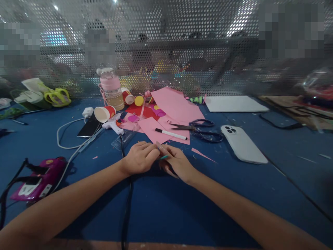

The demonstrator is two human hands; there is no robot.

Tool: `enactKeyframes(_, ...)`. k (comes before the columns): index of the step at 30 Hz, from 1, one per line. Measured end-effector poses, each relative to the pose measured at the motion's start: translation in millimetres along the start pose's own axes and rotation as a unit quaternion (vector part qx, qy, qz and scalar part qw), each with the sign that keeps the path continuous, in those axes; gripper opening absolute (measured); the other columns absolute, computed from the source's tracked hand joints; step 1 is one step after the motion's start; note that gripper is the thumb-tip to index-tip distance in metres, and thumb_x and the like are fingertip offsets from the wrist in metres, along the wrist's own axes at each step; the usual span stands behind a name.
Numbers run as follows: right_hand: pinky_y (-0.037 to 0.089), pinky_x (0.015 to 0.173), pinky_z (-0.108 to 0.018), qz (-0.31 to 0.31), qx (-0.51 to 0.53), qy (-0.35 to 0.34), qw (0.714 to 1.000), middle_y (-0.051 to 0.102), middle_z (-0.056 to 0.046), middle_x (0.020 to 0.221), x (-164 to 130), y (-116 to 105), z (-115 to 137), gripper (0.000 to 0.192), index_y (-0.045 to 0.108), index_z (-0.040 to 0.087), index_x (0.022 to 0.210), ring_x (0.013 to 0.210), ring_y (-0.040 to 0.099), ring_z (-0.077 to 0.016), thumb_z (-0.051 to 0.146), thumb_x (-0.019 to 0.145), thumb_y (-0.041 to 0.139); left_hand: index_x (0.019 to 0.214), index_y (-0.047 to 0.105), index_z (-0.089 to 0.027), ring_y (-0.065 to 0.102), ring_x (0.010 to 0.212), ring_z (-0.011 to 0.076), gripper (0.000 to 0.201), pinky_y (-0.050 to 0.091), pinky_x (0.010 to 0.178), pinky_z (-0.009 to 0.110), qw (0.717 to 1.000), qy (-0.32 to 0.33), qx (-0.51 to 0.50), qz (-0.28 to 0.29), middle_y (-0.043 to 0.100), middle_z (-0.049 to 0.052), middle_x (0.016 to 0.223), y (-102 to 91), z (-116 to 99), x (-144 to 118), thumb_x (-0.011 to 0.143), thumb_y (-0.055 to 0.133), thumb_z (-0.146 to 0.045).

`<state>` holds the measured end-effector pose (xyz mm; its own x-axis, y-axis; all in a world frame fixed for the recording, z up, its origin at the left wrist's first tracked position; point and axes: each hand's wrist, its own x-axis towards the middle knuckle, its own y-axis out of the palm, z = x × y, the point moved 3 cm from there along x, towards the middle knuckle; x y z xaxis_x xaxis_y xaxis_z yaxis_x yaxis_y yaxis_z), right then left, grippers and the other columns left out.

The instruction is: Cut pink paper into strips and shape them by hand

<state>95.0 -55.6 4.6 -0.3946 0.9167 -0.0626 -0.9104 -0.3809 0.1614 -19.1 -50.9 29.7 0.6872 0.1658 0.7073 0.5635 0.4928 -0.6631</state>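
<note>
While both hands rest close together on the blue table (161, 208), the left hand (139, 158) and the right hand (177, 163) meet at their fingertips over one small thing. That thing is a tiny teal piece (164, 157), and it pokes out just between the two hands. It is thin, and its long way runs mostly left to right, tilted up a little at the right end. The right hand's fingers are curled in narrow around it and seem to pinch it. The left hand's fingers are bent and pressed close on the left end, but most of that end is hidden, so how they grip it cannot be told. Both hands touch the piece or nearly do, so neither is really nearer. Just past the hands lies pink paper (166, 121) with a white marker (171, 134) on top. Dark scissors (201, 130) lie beside it to the right, and a white phone (243, 144) lies face down further right. A small pink scrap (203, 153) sits near the right hand. To the left are a glue gun (113, 125), a paper cup (104, 113) on its side, a pink bottle (112, 88) standing up, and a purple tool (39, 178) with a black cord.
</note>
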Motion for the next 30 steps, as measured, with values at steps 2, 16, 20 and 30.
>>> enactKeyframes(2, 0.018, 0.024, -0.016, 0.005, 0.006, 0.002, 1.000, 0.035, 0.011, 0.032, 1, 1, -1, 0.047, 0.042, 0.019, 0.057, 0.021, 0.028, -0.0028, 0.063, 0.071, 0.049, 0.064, 0.043, -0.017, 0.046, 0.050, 0.0120, 0.025, 0.036, 0.051, 0.023, 1.000, -0.005, -0.010, -0.001, 0.055, 0.002, 0.057, 0.6, 0, 0, 0.086, 0.031, -0.011)
enactKeyframes(16, 0.033, 0.040, -0.021, -0.077, -0.299, -0.278, 0.910, 0.048, 0.005, 0.048, -10, -16, 13, 0.032, 0.044, 0.022, 0.074, 0.039, 0.046, -0.0097, 0.052, 0.084, 0.041, 0.068, 0.038, -0.019, 0.039, 0.047, 0.0095, 0.034, 0.034, 0.046, 0.022, 0.942, -0.244, -0.229, 0.022, 0.042, -0.002, 0.057, 5.6, 9, -5, 0.092, 0.019, -0.032)
enactKeyframes(20, 0.034, 0.043, -0.022, -0.061, -0.364, -0.310, 0.876, 0.049, 0.004, 0.050, -9, -10, 16, 0.034, 0.042, 0.022, 0.070, 0.040, 0.047, -0.0101, 0.052, 0.085, 0.037, 0.071, 0.039, -0.018, 0.038, 0.050, 0.0093, 0.028, 0.034, 0.049, 0.022, 0.937, -0.211, -0.277, 0.034, 0.043, -0.002, 0.059, 7.3, 5, -5, 0.091, 0.025, -0.031)
enactKeyframes(30, 0.034, 0.043, -0.023, -0.064, -0.420, -0.330, 0.843, 0.051, 0.002, 0.052, -11, -10, 19, 0.035, 0.040, 0.022, 0.073, 0.042, 0.047, -0.0113, 0.046, 0.091, 0.023, 0.063, 0.035, -0.019, 0.028, 0.045, 0.0067, 0.030, 0.026, 0.045, 0.020, 0.803, -0.392, -0.446, 0.056, 0.029, -0.007, 0.051, 15.8, 3, -4, 0.087, 0.034, -0.037)
